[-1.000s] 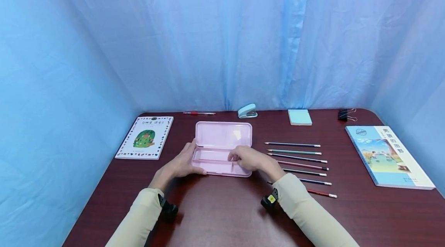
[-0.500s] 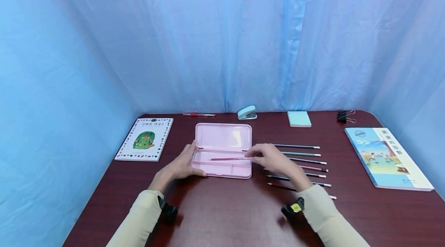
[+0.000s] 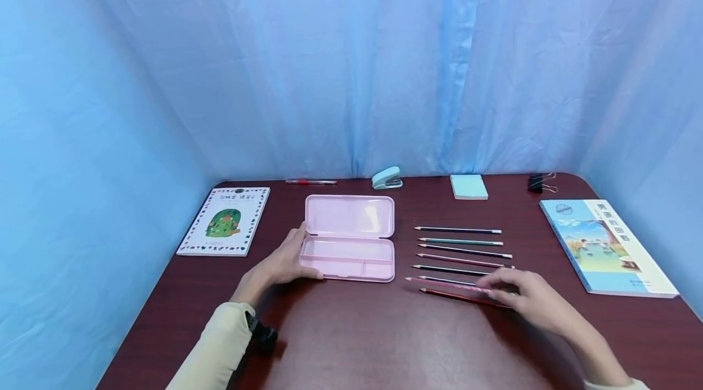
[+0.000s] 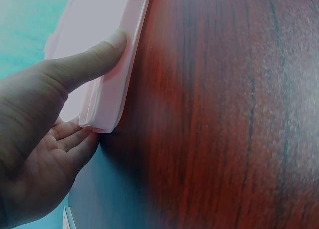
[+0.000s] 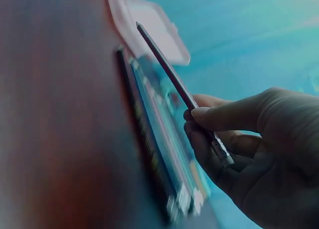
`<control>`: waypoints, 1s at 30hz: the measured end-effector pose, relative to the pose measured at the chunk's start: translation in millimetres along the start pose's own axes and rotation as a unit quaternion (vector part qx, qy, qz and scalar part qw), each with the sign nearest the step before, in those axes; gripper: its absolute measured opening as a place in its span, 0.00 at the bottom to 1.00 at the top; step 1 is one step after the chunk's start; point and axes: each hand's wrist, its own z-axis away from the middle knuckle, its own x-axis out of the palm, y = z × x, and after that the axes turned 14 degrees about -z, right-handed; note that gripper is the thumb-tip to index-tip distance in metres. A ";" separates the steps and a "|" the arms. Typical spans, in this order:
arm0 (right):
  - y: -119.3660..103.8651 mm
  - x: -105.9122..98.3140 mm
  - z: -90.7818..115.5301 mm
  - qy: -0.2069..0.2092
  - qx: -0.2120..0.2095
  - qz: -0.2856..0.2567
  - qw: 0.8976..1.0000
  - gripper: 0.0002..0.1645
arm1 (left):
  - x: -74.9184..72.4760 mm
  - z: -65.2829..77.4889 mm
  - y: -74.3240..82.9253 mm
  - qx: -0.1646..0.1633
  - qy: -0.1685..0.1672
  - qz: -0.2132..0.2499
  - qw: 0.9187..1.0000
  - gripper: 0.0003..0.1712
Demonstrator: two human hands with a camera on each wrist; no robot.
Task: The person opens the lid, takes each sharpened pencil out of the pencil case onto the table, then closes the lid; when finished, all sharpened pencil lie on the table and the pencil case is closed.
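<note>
A pink pencil case (image 3: 347, 249) lies with its lid (image 3: 351, 216) swung back, its divided compartments bare. My left hand (image 3: 282, 262) grips its left end. In the left wrist view the thumb (image 4: 107, 52) lies along the front wall while the fingers curl by the corner. My right hand (image 3: 529, 298) pinches a pink pencil (image 3: 439, 283) near its white eraser end, point toward the case. In the right wrist view this pencil (image 5: 167, 67) is held above the others. Below it, a red pencil (image 3: 456, 296) and several dark ones lie in a row.
A picture book (image 3: 224, 222) lies at left, a thicker book (image 3: 606, 248) at right. Along the back edge are a red pen (image 3: 311, 182), a stapler (image 3: 387, 178), a sticky-note pad (image 3: 468, 187) and a binder clip (image 3: 540, 182). Blue curtains surround the table.
My right hand has lifted the pink pencil out of the pencil case and carried it right, over the near end of the pencil row. My left hand stays on the case.
</note>
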 end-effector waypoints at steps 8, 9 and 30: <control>20.4 4.7 44.5 0.034 0.012 -0.005 0.999 0.10 | -0.9 0.7 -0.9 -0.012 -0.005 0.005 1.000 0.72; 22.5 6.6 46.5 0.038 0.008 -0.002 0.999 0.11 | -0.9 0.6 -0.8 -0.013 -0.005 0.006 1.000 0.72; 34.6 20.1 54.3 0.107 -0.038 0.070 0.991 0.21 | 0.5 -1.0 0.7 -0.020 -0.016 0.010 1.000 0.72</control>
